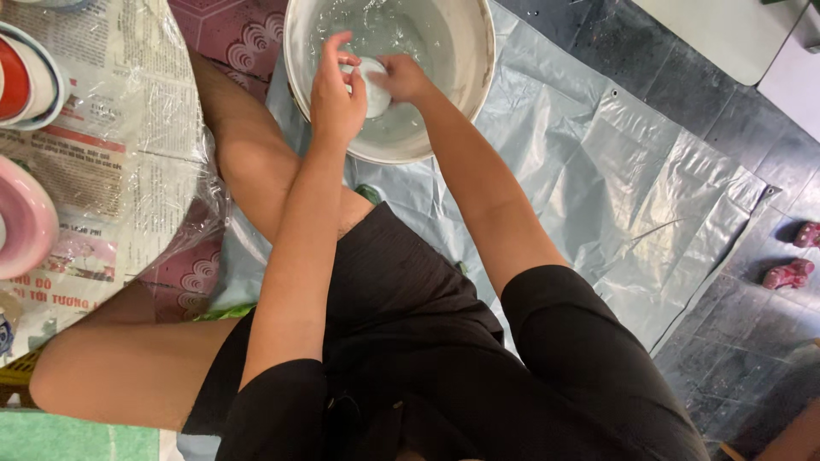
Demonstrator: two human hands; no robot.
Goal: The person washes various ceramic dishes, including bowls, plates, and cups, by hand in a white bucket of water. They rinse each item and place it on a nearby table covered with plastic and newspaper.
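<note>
the small white cup (373, 85) sits low in the middle of the pale bucket (478, 60), just over the water, between both our hands. our left hand (336, 94) curls around its near side, fingers closed on it; our right hand (401, 77) pinches the far rim. we judge it light, stiff, breakable and slick when wet, so we would grip across the rim and wall. the bucket stands at the far edge of the grey plastic sheet (615, 188).

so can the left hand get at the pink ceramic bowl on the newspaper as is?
Probably not yet: left hand is on the small white cup in the water basin; pink ceramic bowl lies unobstructed.
</note>
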